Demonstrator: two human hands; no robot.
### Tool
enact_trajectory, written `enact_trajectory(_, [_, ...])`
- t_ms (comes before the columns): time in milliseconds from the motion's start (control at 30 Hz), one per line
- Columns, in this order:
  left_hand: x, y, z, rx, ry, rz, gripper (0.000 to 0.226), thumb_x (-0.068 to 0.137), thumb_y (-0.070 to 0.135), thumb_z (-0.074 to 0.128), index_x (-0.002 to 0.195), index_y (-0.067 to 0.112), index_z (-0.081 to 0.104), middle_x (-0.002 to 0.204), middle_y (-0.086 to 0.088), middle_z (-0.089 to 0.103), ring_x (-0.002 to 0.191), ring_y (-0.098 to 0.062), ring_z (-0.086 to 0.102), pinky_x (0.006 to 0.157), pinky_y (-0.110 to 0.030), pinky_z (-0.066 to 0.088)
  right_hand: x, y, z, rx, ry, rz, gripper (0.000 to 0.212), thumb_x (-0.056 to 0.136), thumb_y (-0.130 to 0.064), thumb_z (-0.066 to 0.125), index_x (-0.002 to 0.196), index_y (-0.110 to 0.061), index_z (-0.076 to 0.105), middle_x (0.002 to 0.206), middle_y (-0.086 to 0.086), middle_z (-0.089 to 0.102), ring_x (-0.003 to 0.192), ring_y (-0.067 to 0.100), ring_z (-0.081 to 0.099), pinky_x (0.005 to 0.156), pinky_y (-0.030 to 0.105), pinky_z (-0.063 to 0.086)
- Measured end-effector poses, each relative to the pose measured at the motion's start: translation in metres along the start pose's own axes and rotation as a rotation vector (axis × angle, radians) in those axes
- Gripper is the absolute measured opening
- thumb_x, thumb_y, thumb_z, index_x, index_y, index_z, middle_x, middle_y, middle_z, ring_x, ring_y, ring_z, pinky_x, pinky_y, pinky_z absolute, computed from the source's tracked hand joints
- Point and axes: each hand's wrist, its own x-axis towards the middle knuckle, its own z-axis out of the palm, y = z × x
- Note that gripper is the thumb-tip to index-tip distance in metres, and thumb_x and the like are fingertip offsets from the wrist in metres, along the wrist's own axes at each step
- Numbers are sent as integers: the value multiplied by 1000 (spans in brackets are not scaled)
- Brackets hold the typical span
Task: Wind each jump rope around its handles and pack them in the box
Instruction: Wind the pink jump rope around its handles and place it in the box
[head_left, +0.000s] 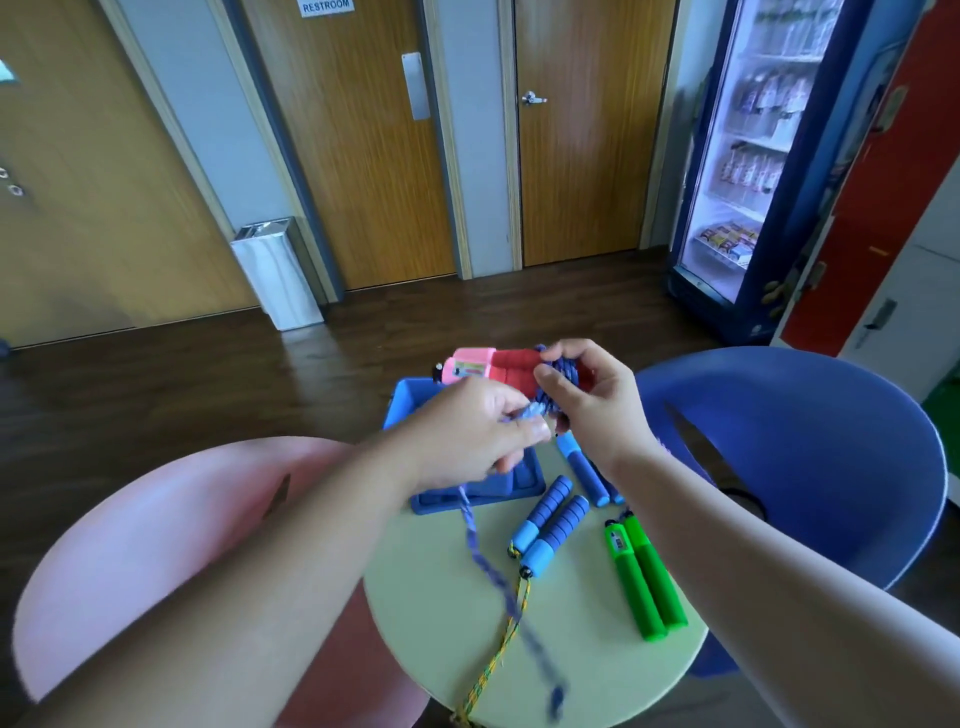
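Above the blue box (519, 486), my right hand (592, 400) grips the red-and-pink jump-rope handles (493, 371), with turns of purple rope (558, 382) wound round them. My left hand (467, 431) pinches the same purple rope close to the handles. Its loose, blurred tail (498, 577) hangs down over the round green table (545, 654). A blue pair of handles (548, 525) with a yellow-green rope (511, 629) lies on the table. Beside it lie a green pair (641, 577) and another blue pair (584, 470), partly hidden by my right wrist.
A pink chair (156, 545) stands to the left of the table and a blue chair (810, 441) to the right. Beyond are wooden doors, a metal bin (278, 275) and a drinks fridge (769, 156) on a dark wood floor.
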Motion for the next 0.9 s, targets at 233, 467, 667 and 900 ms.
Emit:
enact_trajectory(233, [3, 29, -58, 305, 195, 57, 27, 96, 33, 71, 78, 13, 75, 55, 2, 66, 41, -4, 45, 48, -18, 39, -17, 6, -5, -134, -254, 56, 15, 89, -3, 77, 95, -16, 70, 85, 0, 67, 61, 14, 61, 54, 39, 58])
enact_trajectory(467, [16, 33, -49, 306, 272, 49, 29, 98, 35, 67, 75, 19, 73, 55, 4, 65, 40, -2, 45, 45, -15, 38, -26, -5, -2, -16, -260, 20, 20, 88, -30, 79, 88, -17, 64, 81, 5, 60, 68, 13, 57, 59, 30, 52])
enact_trajectory(667, [22, 37, -53, 294, 302, 80, 25, 96, 37, 71, 78, 20, 77, 56, 3, 66, 44, -1, 47, 57, -24, 43, -26, -7, 0, 5, -156, -54, 26, 84, -16, 85, 84, -25, 60, 86, 10, 61, 68, 15, 59, 63, 32, 52])
enact_trajectory(900, [32, 32, -64, 278, 242, 96, 19, 86, 41, 81, 85, 22, 79, 55, 6, 64, 45, 0, 49, 46, -12, 37, -34, -14, 0, -49, -249, -114, 23, 92, -7, 76, 94, -30, 73, 107, 9, 59, 73, 2, 56, 62, 10, 45])
